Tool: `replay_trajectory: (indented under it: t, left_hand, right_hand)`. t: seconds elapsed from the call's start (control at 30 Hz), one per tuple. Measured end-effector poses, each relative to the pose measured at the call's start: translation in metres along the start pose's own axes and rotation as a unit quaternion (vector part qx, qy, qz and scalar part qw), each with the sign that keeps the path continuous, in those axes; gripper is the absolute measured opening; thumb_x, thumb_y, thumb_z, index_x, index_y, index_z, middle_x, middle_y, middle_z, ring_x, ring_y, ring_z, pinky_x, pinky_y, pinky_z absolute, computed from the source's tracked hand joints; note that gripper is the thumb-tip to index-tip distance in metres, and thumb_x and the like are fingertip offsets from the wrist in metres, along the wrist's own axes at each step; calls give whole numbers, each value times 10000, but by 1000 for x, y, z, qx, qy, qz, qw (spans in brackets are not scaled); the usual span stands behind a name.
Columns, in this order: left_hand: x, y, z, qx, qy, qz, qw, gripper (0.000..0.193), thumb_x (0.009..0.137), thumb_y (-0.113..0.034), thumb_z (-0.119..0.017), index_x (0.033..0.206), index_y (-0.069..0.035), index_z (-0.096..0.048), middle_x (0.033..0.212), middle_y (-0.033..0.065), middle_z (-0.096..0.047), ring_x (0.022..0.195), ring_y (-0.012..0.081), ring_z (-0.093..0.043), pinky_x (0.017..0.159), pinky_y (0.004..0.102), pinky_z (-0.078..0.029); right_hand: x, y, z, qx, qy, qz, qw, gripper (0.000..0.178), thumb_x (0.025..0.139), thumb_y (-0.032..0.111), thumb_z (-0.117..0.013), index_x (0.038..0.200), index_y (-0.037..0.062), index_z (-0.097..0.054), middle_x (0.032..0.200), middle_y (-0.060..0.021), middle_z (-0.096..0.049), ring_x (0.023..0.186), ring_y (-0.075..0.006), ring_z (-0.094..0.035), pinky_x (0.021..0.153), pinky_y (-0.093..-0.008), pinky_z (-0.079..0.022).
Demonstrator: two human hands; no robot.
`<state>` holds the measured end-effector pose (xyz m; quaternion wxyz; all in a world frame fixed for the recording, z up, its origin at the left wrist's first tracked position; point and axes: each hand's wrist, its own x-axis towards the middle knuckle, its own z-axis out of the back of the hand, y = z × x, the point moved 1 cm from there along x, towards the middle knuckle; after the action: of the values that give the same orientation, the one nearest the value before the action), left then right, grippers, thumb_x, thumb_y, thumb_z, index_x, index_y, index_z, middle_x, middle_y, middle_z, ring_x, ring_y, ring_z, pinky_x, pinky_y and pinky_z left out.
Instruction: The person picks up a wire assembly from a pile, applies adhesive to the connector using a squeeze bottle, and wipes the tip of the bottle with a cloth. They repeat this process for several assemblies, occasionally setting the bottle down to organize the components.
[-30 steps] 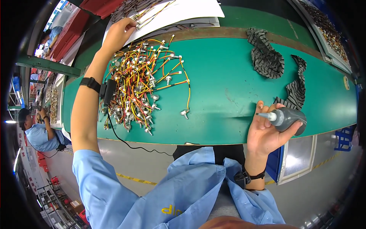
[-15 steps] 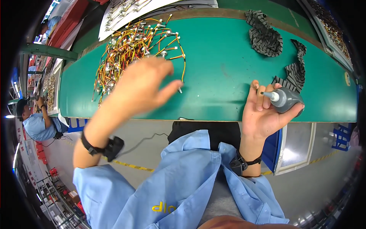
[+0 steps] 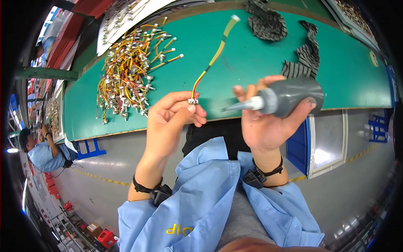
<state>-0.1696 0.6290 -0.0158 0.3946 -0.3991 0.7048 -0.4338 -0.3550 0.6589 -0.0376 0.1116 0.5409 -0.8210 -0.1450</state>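
Between the thumb and fingers of my left hand is the metal end part of a small wired component. Its red, yellow and black wires rise away from me to a white plug at the tip. My right hand is wrapped round a dark grey squeeze bottle with a tapered nozzle. The bottle lies on its side, its nozzle aimed left toward the component but apart from it. Left of my left hand, a pile of similar wired components lies on the green table.
Two crumpled striped dark cloths lie at the far right of the table. A roll of tape sits near the right edge. White sheets with more parts are beyond the table. A person in blue works at far left.
My left hand has taken one wired component from the pile and drawn it back toward me. My right hand has brought the bottle leftward, nearer to it.
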Motion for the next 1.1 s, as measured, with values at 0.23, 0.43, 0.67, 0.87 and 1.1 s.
replay_trajectory:
  t: [0.23,0.43,0.67,0.87,1.1]
  left_hand:
    - [-17,22,-25,25,6,-58,998,242,881,50,-546,1122,56,-565,859,136,-659,758,180,-646,678,306,-542]
    - [-15,35,-20,-56,77,-80,992,235,914,8,-522,1144,50,-536,872,148,-657,786,193,-649,687,316,-540]
    - [18,23,-55,10,-2,-170,985,234,962,-110,-489,1149,31,-487,970,151,-645,910,206,-623,805,333,-509]
    - [82,32,-119,109,109,-119,981,193,962,-130,-469,1070,22,-516,1075,112,-592,1023,151,-538,926,296,-418]
    - [113,44,-157,86,154,15,984,190,960,-138,-462,1076,-8,-537,1112,80,-569,1091,162,-517,1002,322,-378]
  right_hand:
    - [-3,-4,-23,-225,107,-101,963,797,853,745,-346,1104,3,-493,824,-64,-581,639,-167,-538,978,-600,-419]
    - [-1,4,-25,-82,16,-125,989,767,877,718,-340,1067,-1,-526,849,-69,-594,605,-159,-523,930,-529,-481]
    - [32,91,48,-257,-89,328,904,495,905,537,-536,1040,62,-552,916,-50,-600,627,-123,-499,623,-287,-471]
    - [38,122,73,-477,-142,401,769,332,889,356,-640,997,49,-580,900,-44,-618,668,-106,-539,598,-274,-469]
    - [43,121,59,-626,-36,357,693,238,814,187,-747,916,6,-631,840,-46,-647,714,-111,-593,639,-251,-487]
